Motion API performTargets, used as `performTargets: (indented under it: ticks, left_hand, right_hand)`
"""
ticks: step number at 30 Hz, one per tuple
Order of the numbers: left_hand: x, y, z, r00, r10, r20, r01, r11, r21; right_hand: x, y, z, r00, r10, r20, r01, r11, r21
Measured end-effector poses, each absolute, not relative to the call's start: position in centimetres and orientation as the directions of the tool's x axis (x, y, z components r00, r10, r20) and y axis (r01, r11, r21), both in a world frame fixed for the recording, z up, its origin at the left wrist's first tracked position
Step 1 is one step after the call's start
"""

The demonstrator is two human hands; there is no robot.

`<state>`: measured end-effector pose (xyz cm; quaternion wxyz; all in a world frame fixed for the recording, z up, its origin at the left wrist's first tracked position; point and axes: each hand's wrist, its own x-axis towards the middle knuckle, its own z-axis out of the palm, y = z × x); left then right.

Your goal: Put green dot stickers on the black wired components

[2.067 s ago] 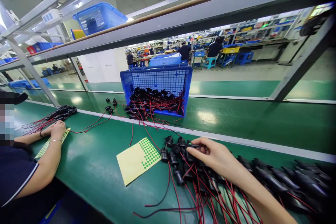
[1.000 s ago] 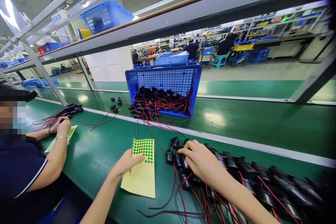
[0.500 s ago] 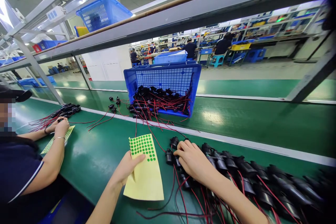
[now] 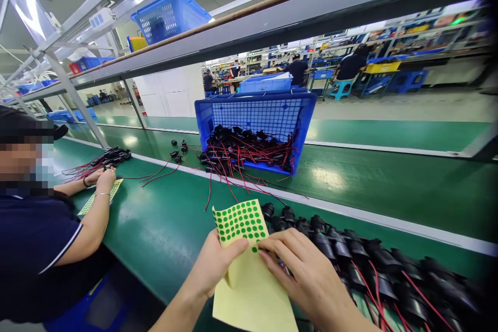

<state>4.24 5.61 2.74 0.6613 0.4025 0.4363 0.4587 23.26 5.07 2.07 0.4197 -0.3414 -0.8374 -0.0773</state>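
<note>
My left hand (image 4: 212, 262) grips a pale yellow sheet of green dot stickers (image 4: 268, 295), thumb on the front, the other fingers behind it. Rows of green dots fill the sheet's upper part, and its lower part is bare. At the sheet's right edge, my right hand (image 4: 298, 264) has its thumb and index fingertips pinched at a green dot sticker (image 4: 258, 243) in the lowest row. Black cylindrical parts with red and black wires (image 4: 360, 251) lie in rows beyond and to the right of this hand, which hides some of them.
A blue crate (image 4: 305, 129) lies on its side, spilling similar wired parts onto the green bench (image 4: 155, 228). On my left a co-worker (image 4: 42, 238) handles a part over another sticker sheet (image 4: 103, 197). A metal shelf rail (image 4: 249, 36) runs overhead, carrying a blue basket (image 4: 167, 18).
My right hand has left the black parts and come to the sheet's edge. The sheet has moved right and closer to me in my left hand. The view has shifted slightly left.
</note>
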Motion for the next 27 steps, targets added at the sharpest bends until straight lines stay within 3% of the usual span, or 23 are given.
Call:
performTargets:
  ticks: [9,19,27]
  left_hand:
    - [4.7,4.8,3.1,0.245,0.921,-0.302,-0.393,0.379,0.838]
    - [4.5,4.0,2.9,0.179,0.912,-0.369,-0.341,0.409,0.846]
    - [2.5,6.6,-0.8,0.140,0.937,-0.320,-0.005,0.323,0.946]
  right_hand:
    - [23.5,4.4,2.5,-0.462,0.414,0.784,0.620,0.783,-0.048]
    - [22.9,4.6,2.2,-0.498,0.385,0.777,0.621,0.784,0.009]
    - [22.4,4.6,1.6,-0.468,0.383,0.797,0.583,0.811,-0.047]
